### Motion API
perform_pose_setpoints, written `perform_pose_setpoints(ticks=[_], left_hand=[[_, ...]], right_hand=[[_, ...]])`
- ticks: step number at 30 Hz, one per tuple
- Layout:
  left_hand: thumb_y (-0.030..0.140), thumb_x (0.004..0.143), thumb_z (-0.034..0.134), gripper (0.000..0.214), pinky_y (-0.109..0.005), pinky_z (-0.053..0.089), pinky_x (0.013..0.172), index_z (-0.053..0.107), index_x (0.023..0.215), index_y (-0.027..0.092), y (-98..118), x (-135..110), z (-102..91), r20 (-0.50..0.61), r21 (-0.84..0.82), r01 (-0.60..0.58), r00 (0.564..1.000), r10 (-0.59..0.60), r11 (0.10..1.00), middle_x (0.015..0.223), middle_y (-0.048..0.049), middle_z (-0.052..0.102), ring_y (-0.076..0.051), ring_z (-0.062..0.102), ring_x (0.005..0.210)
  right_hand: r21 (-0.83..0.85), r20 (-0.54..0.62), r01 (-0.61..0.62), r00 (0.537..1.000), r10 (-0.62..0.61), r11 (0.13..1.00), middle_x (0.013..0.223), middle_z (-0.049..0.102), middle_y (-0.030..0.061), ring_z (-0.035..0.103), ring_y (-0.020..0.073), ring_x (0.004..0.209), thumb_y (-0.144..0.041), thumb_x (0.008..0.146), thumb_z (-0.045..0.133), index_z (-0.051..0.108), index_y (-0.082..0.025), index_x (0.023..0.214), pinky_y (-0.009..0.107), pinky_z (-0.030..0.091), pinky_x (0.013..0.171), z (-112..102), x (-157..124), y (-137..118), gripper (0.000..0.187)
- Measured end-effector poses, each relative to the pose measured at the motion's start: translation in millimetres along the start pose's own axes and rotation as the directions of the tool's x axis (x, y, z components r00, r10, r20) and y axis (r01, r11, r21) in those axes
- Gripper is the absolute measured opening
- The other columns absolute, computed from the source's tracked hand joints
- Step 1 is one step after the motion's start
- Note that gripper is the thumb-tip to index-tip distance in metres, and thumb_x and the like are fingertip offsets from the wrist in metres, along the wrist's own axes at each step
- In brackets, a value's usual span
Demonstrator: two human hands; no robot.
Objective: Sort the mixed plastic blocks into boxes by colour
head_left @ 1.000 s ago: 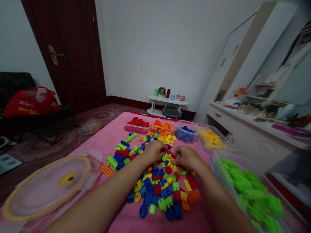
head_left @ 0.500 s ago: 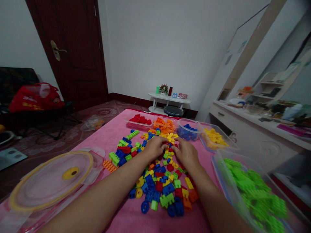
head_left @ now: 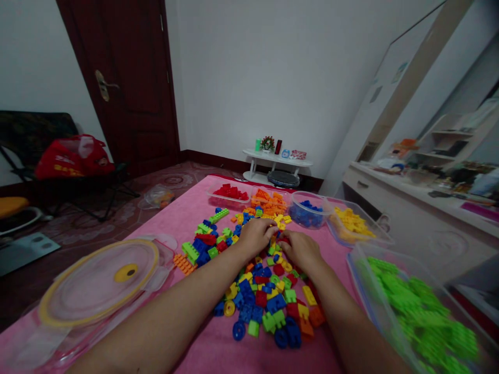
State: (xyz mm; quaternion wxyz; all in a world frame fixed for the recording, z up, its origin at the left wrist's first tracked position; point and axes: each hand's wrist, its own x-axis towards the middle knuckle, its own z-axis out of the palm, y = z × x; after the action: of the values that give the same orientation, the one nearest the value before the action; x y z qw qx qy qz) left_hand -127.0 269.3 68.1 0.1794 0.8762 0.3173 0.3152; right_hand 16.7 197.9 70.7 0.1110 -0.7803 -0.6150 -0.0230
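Note:
My left hand [head_left: 257,236] reaches over the heap of mixed building blocks [head_left: 268,285], its fingers curled down with the tips close together. Whatever lies under those fingertips is hidden. Just to the right, my right hand [head_left: 302,250] is bent inward, thumb and fingers closed around a small red building block [head_left: 285,239]. The two hands nearly meet above the far part of the heap. Blue, green, yellow, red and orange blocks, some of them wheels, lie loose around both wrists on a pink cloth [head_left: 195,337].
Along the far edge stand clear tubs of red blocks [head_left: 231,192], orange blocks [head_left: 268,200], blue blocks [head_left: 307,212] and yellow blocks [head_left: 354,222]. A large tub of green blocks [head_left: 421,306] is at right. Clear lids, one with a yellow ring [head_left: 102,278], lie at left.
The view has turned slightly left, so everything sits further right. My hands stay over the same part of the heap, and the right fingers have closed in on a red block.

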Motion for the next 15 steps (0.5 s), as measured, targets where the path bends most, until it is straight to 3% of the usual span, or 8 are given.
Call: perform_pose_setpoints(ticks=[2,4,5,7,9,11,13,15], left_hand=[[0.036,0.089,0.043,0.032,-0.026,0.045,0.076,0.066,0.106,0.021,5,0,-3.8,-0.039,0.005,-0.001,0.999,0.001,1.000,0.100,-0.0054,0.070,-0.019,0.063,0.091],[0.037,0.090,0.042,0.034,-0.027,0.045,0.075,0.064,0.109,0.022,11,1,-10.4,-0.074,0.019,-0.017,0.997,0.018,1.000,0.100,-0.0050,0.070,-0.020,0.064,0.089],[0.037,0.090,0.040,0.034,-0.027,0.045,0.075,0.064,0.110,0.023,14,1,-14.3,-0.090,0.024,-0.031,0.995,0.033,0.999,0.100,-0.0046,0.070,-0.020,0.064,0.089],[0.035,0.091,0.037,0.035,-0.027,0.045,0.076,0.063,0.111,0.024,21,3,-21.9,-0.118,0.025,-0.058,0.991,0.060,0.998,0.100,-0.0040,0.070,-0.019,0.064,0.089],[0.031,0.091,0.038,0.034,-0.027,0.045,0.075,0.062,0.115,0.024,27,3,-27.5,-0.133,0.027,-0.069,0.989,0.072,0.997,0.100,-0.0043,0.070,-0.019,0.064,0.087],[0.029,0.088,0.044,0.035,-0.027,0.045,0.072,0.059,0.119,0.023,33,2,-30.5,-0.113,0.042,-0.074,0.990,0.079,0.996,0.096,-0.0050,0.071,-0.019,0.064,0.082],[0.027,0.084,0.048,0.039,-0.027,0.045,0.069,0.057,0.122,0.023,38,1,-33.0,-0.069,0.056,-0.090,0.993,0.093,0.994,0.092,-0.0054,0.071,-0.019,0.064,0.078],[0.025,0.083,0.049,0.041,-0.027,0.045,0.068,0.056,0.124,0.023,41,2,-38.6,-0.029,0.061,-0.113,0.993,0.114,0.992,0.090,-0.0054,0.071,-0.018,0.063,0.076]], right_hand=[[0.184,-0.061,-0.024,0.998,0.036,0.983,0.078,0.066,0.0065,0.061,0.0201,0.075,-0.033,0.075,0.056,0.065,-0.020,0.084,0.027,0.037,0.060,3,2,2,0.017],[0.532,-0.041,-0.076,0.992,0.115,0.843,0.061,0.059,0.0017,0.054,0.0143,0.056,-0.036,0.076,0.055,0.060,-0.018,0.077,0.024,0.034,0.050,1,4,1,0.019],[0.714,0.025,-0.123,0.988,0.150,0.690,0.053,0.053,-0.0015,0.047,0.0116,0.046,-0.039,0.076,0.055,0.058,-0.018,0.076,0.022,0.031,0.045,-1,3,-1,0.021],[0.927,0.222,-0.255,0.964,0.145,0.274,0.047,0.048,-0.0049,0.036,0.0078,0.035,-0.043,0.077,0.054,0.053,-0.019,0.076,0.019,0.023,0.037,-9,1,-7,0.025],[0.921,0.381,-0.377,0.924,0.028,-0.094,0.052,0.052,-0.0039,0.037,0.0069,0.033,-0.043,0.078,0.052,0.051,-0.019,0.078,0.017,0.020,0.034,-17,-2,-15,0.024],[0.841,0.439,-0.439,0.895,-0.075,-0.316,0.057,0.056,-0.0028,0.043,0.0073,0.034,-0.039,0.080,0.050,0.051,-0.019,0.080,0.016,0.022,0.033,-22,-6,-24,0.020],[0.788,0.467,-0.449,0.882,-0.067,-0.422,0.053,0.053,-0.0049,0.043,0.0065,0.033,-0.035,0.081,0.052,0.050,-0.020,0.078,0.014,0.023,0.031,-22,-8,-32,0.016],[0.777,0.483,-0.443,0.875,-0.026,-0.447,0.050,0.050,-0.0064,0.039,0.0044,0.031,-0.032,0.081,0.054,0.049,-0.019,0.076,0.012,0.020,0.030,-19,-9,-35,0.014]])
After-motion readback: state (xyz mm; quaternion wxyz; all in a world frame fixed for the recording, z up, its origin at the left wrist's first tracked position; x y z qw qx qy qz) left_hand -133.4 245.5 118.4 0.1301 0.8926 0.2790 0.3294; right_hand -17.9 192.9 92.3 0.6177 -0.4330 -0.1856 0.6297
